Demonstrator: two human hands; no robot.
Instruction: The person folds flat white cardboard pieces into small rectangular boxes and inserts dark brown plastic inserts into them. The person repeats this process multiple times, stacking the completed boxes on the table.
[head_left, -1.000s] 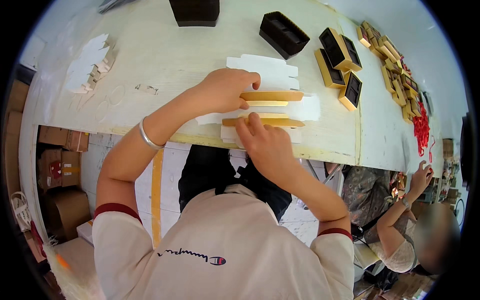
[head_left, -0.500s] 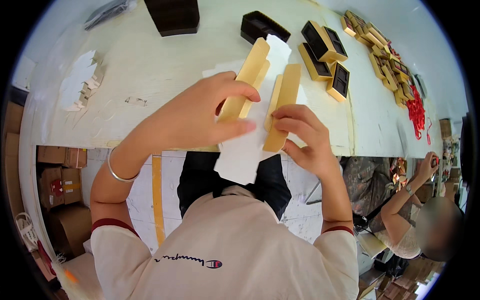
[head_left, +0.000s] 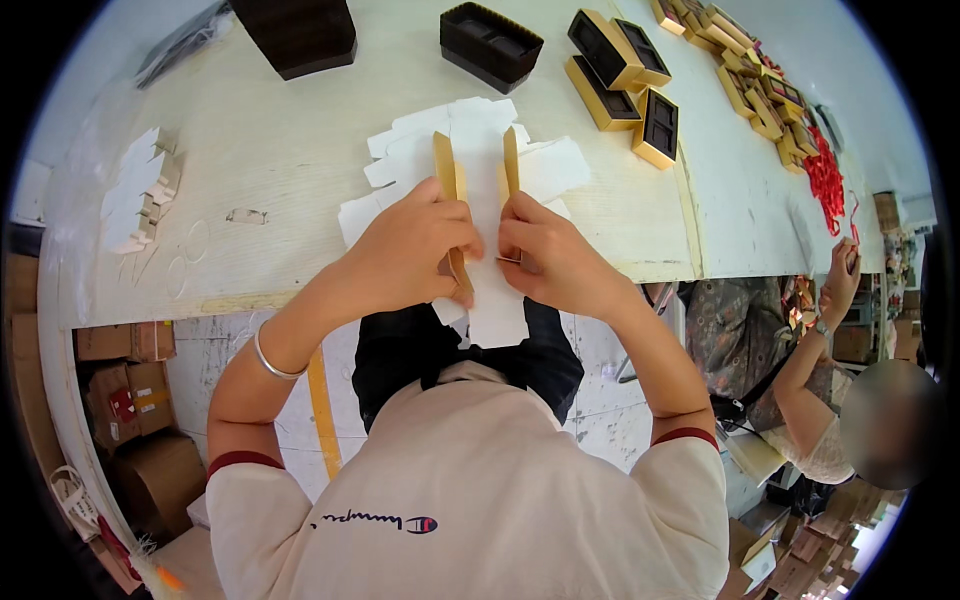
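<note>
Between my hands is a partly folded carton blank (head_left: 486,210), white inside, with gold side walls standing up along its left and right. My left hand (head_left: 425,245) pinches the near part of the left gold wall, fingers curled over it. Closed on the opposite wall is my right hand (head_left: 548,248), its thumb and fingers near a small end flap. The blank's white near end hangs past the table edge above my lap. Underneath lie several flat white carton blanks (head_left: 555,168), fanned out on the table.
Finished gold boxes with dark trays (head_left: 605,95) stand back right. A stack of dark plastic trays (head_left: 490,48) and a tall dark stack (head_left: 297,40) are at the back. White folded pieces (head_left: 140,190) lie left. Red ribbons (head_left: 823,180) and a person's arm (head_left: 815,325) are far right.
The gold side walls now stand more upright and both hands have closed in on them. My left hand has gone from spread fingers to a grip. The view has shifted slightly.
</note>
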